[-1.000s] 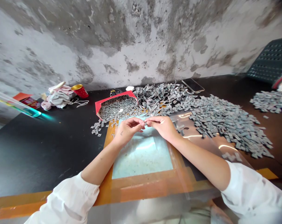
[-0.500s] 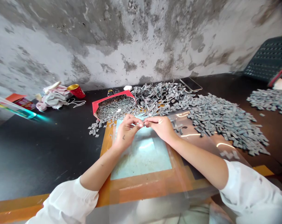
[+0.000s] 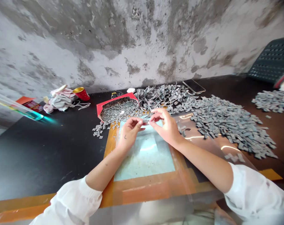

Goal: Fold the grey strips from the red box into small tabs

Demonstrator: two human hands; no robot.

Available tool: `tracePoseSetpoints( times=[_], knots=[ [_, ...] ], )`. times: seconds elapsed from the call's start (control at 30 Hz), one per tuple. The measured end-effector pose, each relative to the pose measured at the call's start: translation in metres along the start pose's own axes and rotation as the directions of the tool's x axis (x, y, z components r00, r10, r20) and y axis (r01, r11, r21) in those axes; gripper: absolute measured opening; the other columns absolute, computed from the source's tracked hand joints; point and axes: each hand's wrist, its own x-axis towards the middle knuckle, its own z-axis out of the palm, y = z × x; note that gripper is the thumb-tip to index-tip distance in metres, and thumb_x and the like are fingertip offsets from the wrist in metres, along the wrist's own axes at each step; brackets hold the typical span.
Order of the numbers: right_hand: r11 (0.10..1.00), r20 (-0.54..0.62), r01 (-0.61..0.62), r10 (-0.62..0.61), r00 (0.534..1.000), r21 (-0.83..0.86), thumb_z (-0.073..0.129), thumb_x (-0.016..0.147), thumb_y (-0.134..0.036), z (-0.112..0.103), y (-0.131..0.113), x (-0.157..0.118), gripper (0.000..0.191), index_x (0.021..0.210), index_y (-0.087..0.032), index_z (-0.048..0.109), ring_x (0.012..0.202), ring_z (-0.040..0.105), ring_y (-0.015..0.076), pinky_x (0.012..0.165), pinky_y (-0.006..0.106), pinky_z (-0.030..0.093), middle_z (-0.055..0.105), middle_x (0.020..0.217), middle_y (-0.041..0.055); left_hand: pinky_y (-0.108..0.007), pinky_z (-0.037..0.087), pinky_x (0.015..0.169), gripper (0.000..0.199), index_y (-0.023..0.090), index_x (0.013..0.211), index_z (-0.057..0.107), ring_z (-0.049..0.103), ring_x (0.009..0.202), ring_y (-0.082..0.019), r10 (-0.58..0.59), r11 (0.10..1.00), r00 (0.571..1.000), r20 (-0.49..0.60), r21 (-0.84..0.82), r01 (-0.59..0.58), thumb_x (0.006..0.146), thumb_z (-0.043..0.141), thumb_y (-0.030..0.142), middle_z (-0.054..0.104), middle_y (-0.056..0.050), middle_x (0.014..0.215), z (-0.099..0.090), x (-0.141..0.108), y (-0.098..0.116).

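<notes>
Above the pale blue sheet, both hands meet at a small grey strip, partly covered by the fingertips. My left hand pinches its left end between thumb and fingers. At the other end, my right hand has its thumb and a fingertip on the strip, while other fingers are raised and loosely curled. Just behind them, a red-edged box lies with its open side facing me, full of small grey pieces, some spilled on the table.
Long grey strips are heaped behind the hands. A large pile of short grey pieces spreads to the right, a smaller pile beyond. A phone, a red cup, bundled cloth and a dark basket stand near the wall.
My right hand's fingers have spread and lifted from a tight pinch, and more of the grey strip shows between the hands. The whole view has shifted slightly.
</notes>
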Motion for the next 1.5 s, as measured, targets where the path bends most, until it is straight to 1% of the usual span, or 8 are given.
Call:
tracePoseSetpoints(
  times=[0.23,0.47,0.67,0.8,1.0,1.23,1.4,1.5],
  knots=[
    [0.989,0.035,-0.096,0.092,0.995,0.115,0.066,0.078,-0.023,0.004,0.002,-0.003,0.042,0.113,-0.024,0.044,0.076,0.065,0.0129,0.08,0.029,0.049,0.07,0.088,-0.0002,-0.03,0.056,0.074,0.026,0.017,0.086,0.063,0.062,0.084,-0.016,0.079,0.993,0.997,-0.004,0.09,-0.078,0.077,0.07,0.04,0.065,-0.004,0.091,0.0,-0.002,0.001],
    [0.963,0.067,-0.222,0.214,0.975,0.152,0.066,0.074,-0.029,0.01,0.01,-0.002,0.034,0.088,-0.024,0.036,0.063,0.06,0.0117,0.065,0.026,0.047,0.067,0.08,-0.002,-0.027,0.051,0.073,0.021,0.018,0.082,0.069,0.063,0.084,-0.017,0.192,0.92,0.981,-0.034,0.354,-0.168,0.079,0.067,0.039,0.069,-0.006,0.092,0.0,-0.006,0.005],
    [0.993,0.069,-0.113,0.111,0.991,0.025,0.06,0.072,-0.019,0.006,0.006,0.0,0.033,0.078,-0.024,0.028,0.057,0.05,0.0098,0.06,0.024,0.04,0.064,0.076,-0.0038,-0.026,0.052,0.07,0.033,0.024,0.107,0.067,0.065,0.078,-0.016,0.207,0.895,0.978,0.032,0.398,-0.203,0.077,0.071,0.036,0.07,-0.004,0.095,0.0,-0.009,0.012],
    [0.987,0.072,-0.006,0.017,0.997,-0.163,0.056,0.072,-0.015,0.002,0.002,0.0,0.031,0.074,-0.024,0.027,0.065,0.056,0.0123,0.064,0.025,0.038,0.062,0.075,-0.0022,-0.027,0.051,0.068,0.02,0.025,0.096,0.074,0.064,0.072,-0.016,0.275,0.807,0.953,0.125,0.509,-0.3,0.082,0.065,0.035,0.072,-0.004,0.092,-0.002,-0.011,0.016],
    [0.991,0.063,0.009,0.0,0.998,-0.137,0.055,0.074,-0.016,0.004,-0.003,-0.001,0.033,0.075,-0.024,0.023,0.061,0.049,0.011,0.061,0.025,0.037,0.063,0.076,-0.0021,-0.025,0.05,0.06,0.022,0.022,0.084,0.075,0.066,0.067,-0.018,0.157,0.86,0.987,-0.027,0.495,-0.124,0.073,0.072,0.041,0.073,-0.004,0.08,-0.005,-0.01,0.012],
    [0.989,0.061,-0.135,0.131,0.99,0.065,0.058,0.074,-0.023,0.006,-0.002,-0.002,0.036,0.075,-0.024,0.022,0.052,0.038,0.0083,0.056,0.024,0.035,0.063,0.078,-0.0042,-0.027,0.053,0.059,0.028,0.017,0.075,0.072,0.066,0.063,-0.018,0.029,0.94,0.998,-0.049,0.341,-0.011,0.071,0.074,0.045,0.07,-0.005,0.066,-0.009,-0.003,0.005],
    [0.968,0.068,-0.19,0.181,0.981,0.165,0.06,0.073,-0.023,0.007,0.01,0.001,0.03,0.076,-0.024,0.03,0.053,0.042,0.0077,0.055,0.024,0.037,0.063,0.08,-0.0034,-0.028,0.056,0.061,0.031,0.018,0.083,0.073,0.068,0.066,-0.019,-0.033,0.959,0.999,-0.018,0.282,0.037,0.065,0.079,0.043,0.071,-0.006,0.071,-0.011,-0.002,-0.001],
    [0.955,0.092,-0.208,0.192,0.977,0.21,0.061,0.076,-0.024,0.005,0.015,0.004,0.018,0.086,-0.022,0.047,0.066,0.055,0.0103,0.062,0.024,0.043,0.065,0.087,0.0003,-0.028,0.057,0.062,0.033,0.019,0.088,0.073,0.068,0.067,-0.018,-0.042,0.952,0.999,-0.018,0.302,0.046,0.067,0.078,0.043,0.072,-0.006,0.075,-0.011,0.0,-0.002]
  ],
)
